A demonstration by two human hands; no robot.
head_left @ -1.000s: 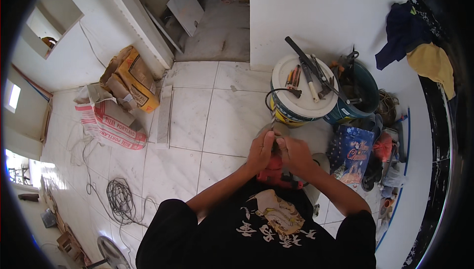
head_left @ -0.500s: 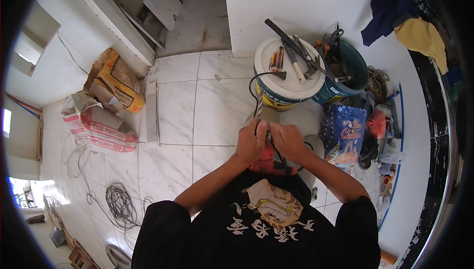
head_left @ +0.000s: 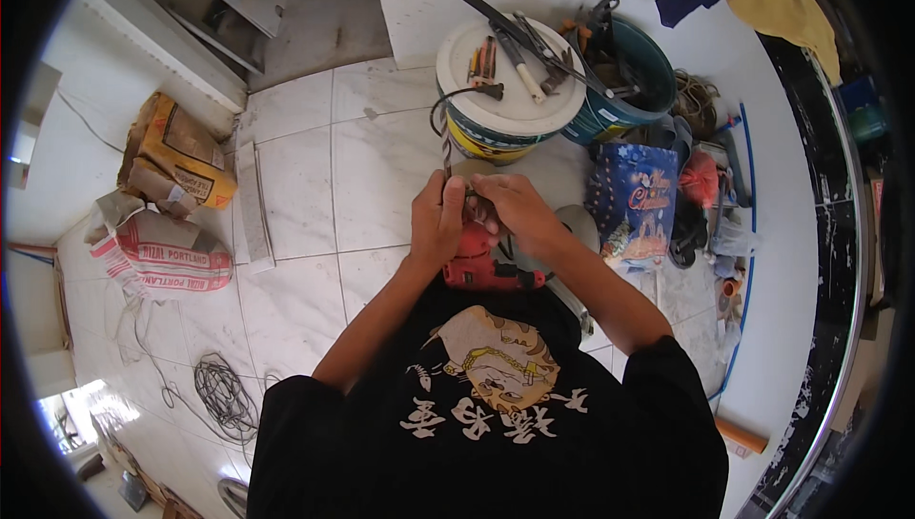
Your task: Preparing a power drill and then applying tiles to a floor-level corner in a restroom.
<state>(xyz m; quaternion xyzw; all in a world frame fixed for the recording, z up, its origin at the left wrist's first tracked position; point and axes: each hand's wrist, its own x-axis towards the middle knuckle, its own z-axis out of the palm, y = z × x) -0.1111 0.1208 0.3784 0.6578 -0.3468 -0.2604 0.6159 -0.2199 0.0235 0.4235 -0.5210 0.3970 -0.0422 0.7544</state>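
A red corded power drill (head_left: 484, 266) rests upright against my body, a long metal bit (head_left: 447, 149) pointing up from it. My left hand (head_left: 437, 219) is closed around the base of the bit at the chuck. My right hand (head_left: 510, 211) has its fingers bent at the same chuck, closed on it from the right. The chuck is mostly hidden by my fingers. Just beyond stands a lidded bucket (head_left: 457, 52), with knives, a white-handled tool (head_left: 524, 76), other long tools and a black plug (head_left: 491, 90) on its lid.
A teal bucket of tools (head_left: 643, 61), blue gift bag (head_left: 629, 204) and assorted items line the right wall. Left are a yellow sack (head_left: 186, 162), red-striped sack (head_left: 167, 257), a narrow tile strip (head_left: 255, 209) and coiled wire (head_left: 224, 395). Clothes (head_left: 777, 9) hang upper right; a doorway opens ahead.
The view has shifted, so the surroundings and both hands appear higher in the picture. My right hand's fingers have moved on the chuck, now more spread and curled. The left still grips there.
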